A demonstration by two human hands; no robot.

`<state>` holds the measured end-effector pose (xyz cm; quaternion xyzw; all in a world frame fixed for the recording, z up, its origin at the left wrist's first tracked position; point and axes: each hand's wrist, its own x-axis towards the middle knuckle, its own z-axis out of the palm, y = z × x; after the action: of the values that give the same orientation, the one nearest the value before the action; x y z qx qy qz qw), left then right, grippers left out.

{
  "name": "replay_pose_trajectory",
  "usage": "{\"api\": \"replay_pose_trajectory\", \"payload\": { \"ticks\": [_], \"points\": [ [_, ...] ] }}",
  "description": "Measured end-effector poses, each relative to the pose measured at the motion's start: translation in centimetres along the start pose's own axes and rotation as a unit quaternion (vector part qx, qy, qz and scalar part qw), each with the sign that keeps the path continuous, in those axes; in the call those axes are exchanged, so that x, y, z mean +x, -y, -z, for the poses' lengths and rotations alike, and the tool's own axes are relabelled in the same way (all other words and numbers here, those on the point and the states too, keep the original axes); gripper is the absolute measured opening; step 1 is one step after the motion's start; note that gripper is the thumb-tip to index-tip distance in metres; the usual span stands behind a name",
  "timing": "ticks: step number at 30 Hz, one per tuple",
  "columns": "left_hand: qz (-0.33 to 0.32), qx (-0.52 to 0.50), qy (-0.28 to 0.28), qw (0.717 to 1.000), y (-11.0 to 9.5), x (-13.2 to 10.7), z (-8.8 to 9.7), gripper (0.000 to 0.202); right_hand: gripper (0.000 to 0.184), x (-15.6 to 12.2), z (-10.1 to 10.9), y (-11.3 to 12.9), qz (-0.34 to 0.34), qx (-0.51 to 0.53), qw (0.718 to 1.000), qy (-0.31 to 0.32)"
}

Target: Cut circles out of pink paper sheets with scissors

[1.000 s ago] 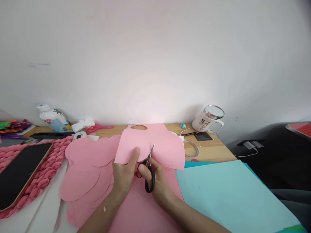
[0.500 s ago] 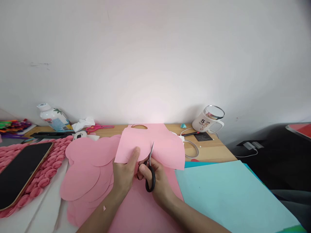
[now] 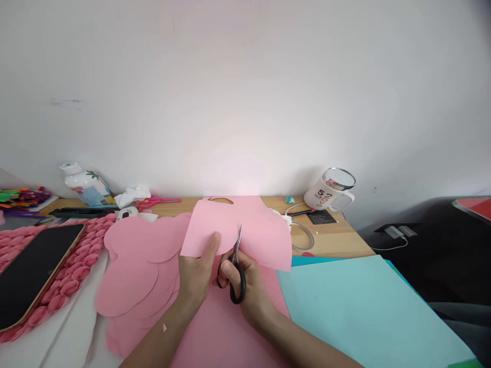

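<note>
A sheet of pink paper [image 3: 264,232] is held up in front of me, with a cut running in from its lower edge. My left hand [image 3: 197,273] pinches the sheet's lower left part, thumb on top and fingers hidden beneath. Black-handled scissors [image 3: 238,281] are in my right hand [image 3: 249,286], thumb and fingers at the loops. Their blades point away from me into the cut and look nearly closed. Rounded pink paper cutouts [image 3: 128,286] lie in an overlapping pile left of my hands. More pink paper [image 3: 226,332] lies under my wrists.
Light blue sheets [image 3: 368,306] lie at the right. A white mug [image 3: 326,191] stands at the back right near a cable [image 3: 305,235]. Pink scissors [image 3: 157,201], crumpled tissue [image 3: 132,195] and a bottle [image 3: 86,186] line the back left. A phone [image 3: 34,271] rests on a braided pink mat [image 3: 76,276].
The scissors' blades have come slightly closer together in the cut. Both hands stay almost in the same place, and the view has shifted very slightly.
</note>
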<state>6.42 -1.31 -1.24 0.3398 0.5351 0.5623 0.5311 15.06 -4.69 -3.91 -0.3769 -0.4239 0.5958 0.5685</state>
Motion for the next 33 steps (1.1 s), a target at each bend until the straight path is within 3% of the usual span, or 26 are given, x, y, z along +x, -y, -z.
{"api": "replay_pose_trajectory", "payload": {
  "ticks": [25,33],
  "points": [
    [0.0,0.004,0.002,1.0,0.02,0.13,0.06,0.028,0.033,0.08,-0.49,0.42,-0.02,0.016,0.999,-0.019],
    [0.009,0.017,0.041,0.999,0.86,0.06,0.18,0.029,0.032,-0.04,-0.67,0.48,-0.008,0.004,1.0,-0.002]
  ]
}}
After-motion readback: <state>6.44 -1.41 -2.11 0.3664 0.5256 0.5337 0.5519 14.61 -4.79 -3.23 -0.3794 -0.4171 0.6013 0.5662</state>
